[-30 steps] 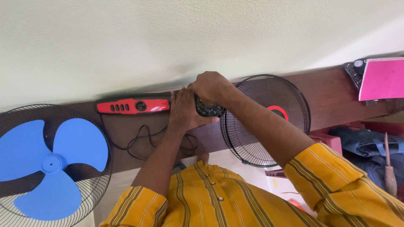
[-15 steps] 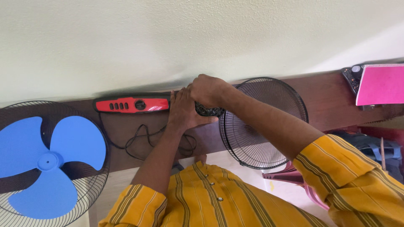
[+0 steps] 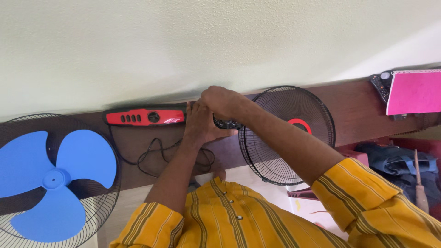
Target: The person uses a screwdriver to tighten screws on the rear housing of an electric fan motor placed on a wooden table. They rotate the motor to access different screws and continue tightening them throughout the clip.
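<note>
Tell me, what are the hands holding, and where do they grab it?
Both the left hand and right hand clasp a small black round part around its sides; what it is cannot be told.

My left hand and right hand cover nearly all of the small black part just left of the black fan guard, so I cannot tell its shape or how my fingers grip it. My right forearm crosses the guard's lower half. Far left of the guard, the blue fan blade and its cage run off the picture's edge. Far right of the guard, the pink notebook is cut off and hides part of a dark device.
</note>
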